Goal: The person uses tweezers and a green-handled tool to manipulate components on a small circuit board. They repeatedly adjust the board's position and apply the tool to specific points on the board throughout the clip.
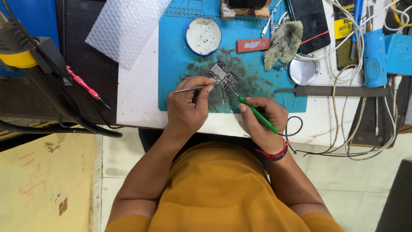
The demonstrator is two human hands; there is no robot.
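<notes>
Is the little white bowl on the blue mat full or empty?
Almost empty. The white bowl sits upright on the blue mat, and its pale bottom shows, with only a few small dark specks inside.

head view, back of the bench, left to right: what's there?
Bubble wrap → round white dish → red flat piece → crumpled grey cloth → dark phone → blue tool.
</notes>
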